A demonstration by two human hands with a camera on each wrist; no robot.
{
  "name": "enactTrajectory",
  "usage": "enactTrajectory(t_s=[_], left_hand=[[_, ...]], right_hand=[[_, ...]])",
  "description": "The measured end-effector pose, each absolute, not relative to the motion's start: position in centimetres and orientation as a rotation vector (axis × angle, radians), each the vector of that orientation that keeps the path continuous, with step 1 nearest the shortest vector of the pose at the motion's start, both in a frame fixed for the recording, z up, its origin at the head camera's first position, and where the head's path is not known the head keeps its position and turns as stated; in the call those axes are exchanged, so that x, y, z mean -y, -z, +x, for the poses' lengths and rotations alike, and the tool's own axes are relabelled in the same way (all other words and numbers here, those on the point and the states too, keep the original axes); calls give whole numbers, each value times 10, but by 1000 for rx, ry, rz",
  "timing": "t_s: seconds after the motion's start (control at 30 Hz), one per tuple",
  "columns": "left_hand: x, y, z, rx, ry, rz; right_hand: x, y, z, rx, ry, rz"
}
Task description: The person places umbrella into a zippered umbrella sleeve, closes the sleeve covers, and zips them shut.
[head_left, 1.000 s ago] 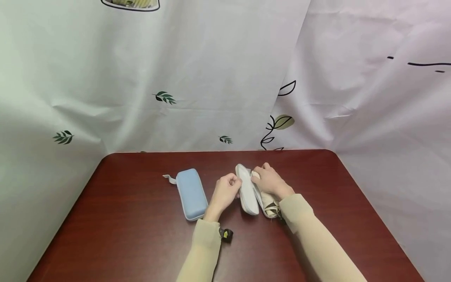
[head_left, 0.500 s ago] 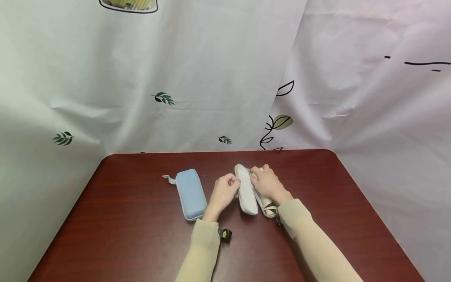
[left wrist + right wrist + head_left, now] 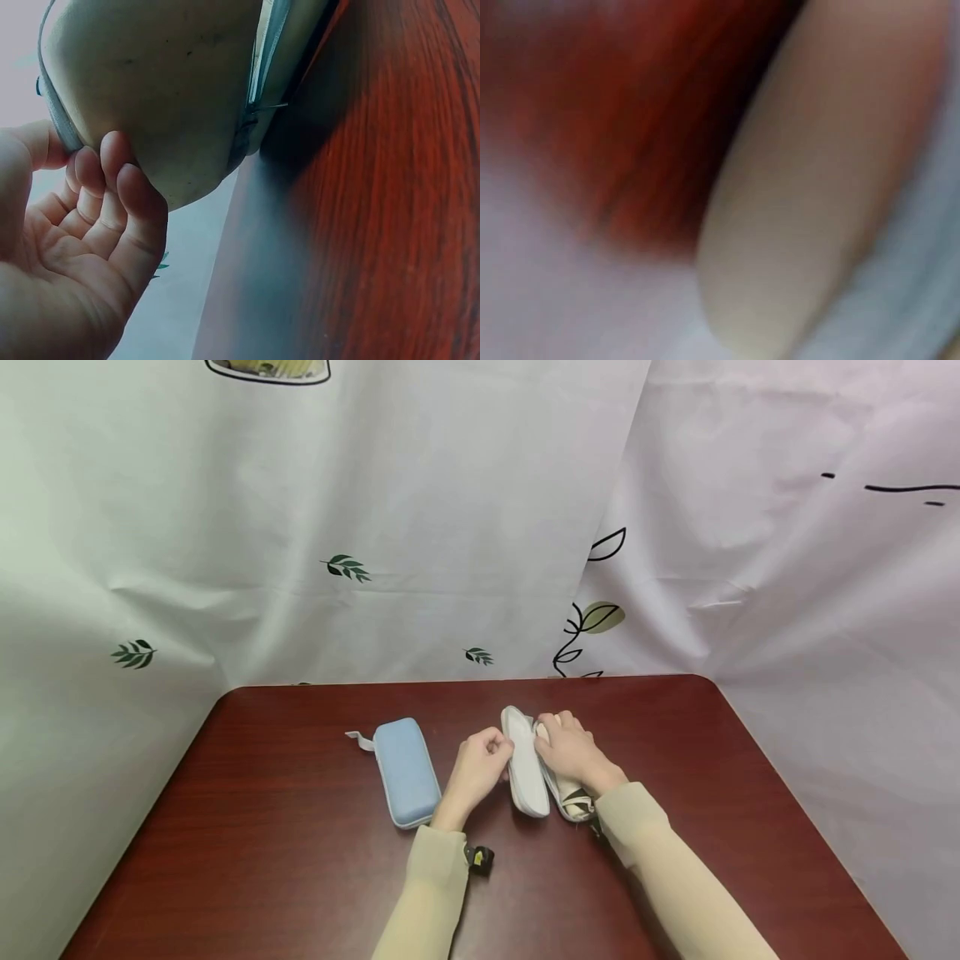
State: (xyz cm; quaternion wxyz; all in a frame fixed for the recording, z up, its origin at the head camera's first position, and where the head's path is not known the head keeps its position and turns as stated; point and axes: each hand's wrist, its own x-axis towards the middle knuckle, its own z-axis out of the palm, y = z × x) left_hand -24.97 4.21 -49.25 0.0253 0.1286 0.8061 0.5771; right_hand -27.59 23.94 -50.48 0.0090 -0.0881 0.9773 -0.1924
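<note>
A white zip case (image 3: 527, 768) stands unfolded on the table, its lid raised on the left. My left hand (image 3: 476, 767) pinches the lid's rim between thumb and fingers. In the left wrist view, the pale outer shell (image 3: 172, 90) fills the top, and that hand (image 3: 82, 232) grips the grey piping at its edge. My right hand (image 3: 573, 752) rests over the case's other half, fingers bent over a cream cloth (image 3: 576, 803) with dark patches lying inside. What its fingertips do is hidden. The right wrist view is blurred.
A light blue zip case (image 3: 407, 772) with a white strap (image 3: 361, 742) lies shut left of my left hand. The red-brown wooden table (image 3: 262, 827) ends at a white printed curtain (image 3: 420, 527) behind.
My right hand has shifted very slightly and covers the cloth's upper end more fully. My left hand keeps its pinch on the lid, and the blue case stays put.
</note>
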Motion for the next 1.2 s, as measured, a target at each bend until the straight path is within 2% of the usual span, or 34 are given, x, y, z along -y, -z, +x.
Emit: enactTrajectory(t_s=[0.5, 0.83, 1.07, 1.2], left_hand=[[-44, 493, -249, -2498, -1777, 389], [-44, 492, -250, -2511, -1758, 394], [-44, 493, -251, -2523, -1747, 411], [-44, 494, -251, -2522, -1740, 411]], right_hand=[[-271, 495, -232, -2909, 954, -502], [-295, 482, -227, -2843, 956, -238], [-317, 486, -225, -2411, 1321, -246], [-330, 493, -223, -2248, 1438, -345]])
